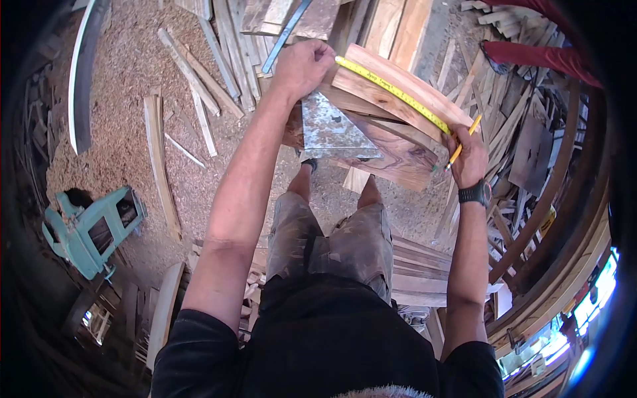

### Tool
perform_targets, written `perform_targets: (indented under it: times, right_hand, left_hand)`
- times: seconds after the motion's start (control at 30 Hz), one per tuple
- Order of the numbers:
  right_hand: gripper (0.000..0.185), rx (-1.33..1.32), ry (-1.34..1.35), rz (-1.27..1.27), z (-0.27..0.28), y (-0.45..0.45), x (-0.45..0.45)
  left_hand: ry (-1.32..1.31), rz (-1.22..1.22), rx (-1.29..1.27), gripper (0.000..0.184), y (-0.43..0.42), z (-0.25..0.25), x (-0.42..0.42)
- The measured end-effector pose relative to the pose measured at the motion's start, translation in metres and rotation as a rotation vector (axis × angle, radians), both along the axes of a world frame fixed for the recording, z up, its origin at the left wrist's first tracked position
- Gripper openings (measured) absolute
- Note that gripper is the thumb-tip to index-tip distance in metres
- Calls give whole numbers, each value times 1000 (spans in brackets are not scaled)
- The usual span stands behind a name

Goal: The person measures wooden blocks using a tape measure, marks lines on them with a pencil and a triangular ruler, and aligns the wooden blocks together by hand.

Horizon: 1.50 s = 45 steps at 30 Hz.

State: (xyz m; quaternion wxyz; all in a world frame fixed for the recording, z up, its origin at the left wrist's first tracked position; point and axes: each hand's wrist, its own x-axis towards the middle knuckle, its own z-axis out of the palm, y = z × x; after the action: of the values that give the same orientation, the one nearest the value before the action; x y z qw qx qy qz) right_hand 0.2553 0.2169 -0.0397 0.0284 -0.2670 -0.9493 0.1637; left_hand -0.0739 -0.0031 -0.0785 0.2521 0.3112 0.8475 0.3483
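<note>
Tape (393,91) nos. too sm. to read; R end hid. in R hand (470,156); red trousers (547,58) cut off at top.

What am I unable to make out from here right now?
Head view: numbers on the yellow tape, too small to read.
Head view: the tape's end at the right hand, hidden by that hand.
Head view: the body above the red trousers, cut off by the dark rim.

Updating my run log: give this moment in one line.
left hand: at one end of yellow tape | right hand: at other end, holding pencil | tape: extended along wooden board
</note>
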Motion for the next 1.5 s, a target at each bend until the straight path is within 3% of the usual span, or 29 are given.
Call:
perform_targets:
  times: [0.23, 0.4, 0.57, 0.63, 0.67, 0.73, 0.83, 1.03, 1.5]
  right_hand:
    - [18, 53, -27, 1, -10, 30, -8]
    - [19, 54, -84, 14, -10, 41, -3]
    - [20, 46, -67, 13, -6, 37, -2]
    - [20, 45, -78, -6, -6, 37, -1]
    - [20, 50, -88, -8, -7, 37, -1]
    - [20, 50, -98, -11, -8, 37, -1]
    - [21, 46, -38, 32, -7, 37, -2]
    - [21, 59, 10, 54, -11, 39, 2]
    - [39, -116, 144, -242, 2, 23, -18]
  left_hand:
    - [-8, 85, 52, 36, 28, -28, 3]
    - [-75, 223, 46, 32, 36, -23, 19]
    - [23, 315, 46, 34, 43, -11, 42]
    - [338, 219, 222, 32, 44, -19, 53]
    - [339, 217, 222, 32, 45, -17, 59]
    - [554, -20, 54, 46, 45, -9, 81]
    - [541, -186, -74, 58, 57, 2, 126]
    - [402, -408, 23, 77, 96, -13, 200]
    - [396, -483, 22, 80, 113, -15, 230]
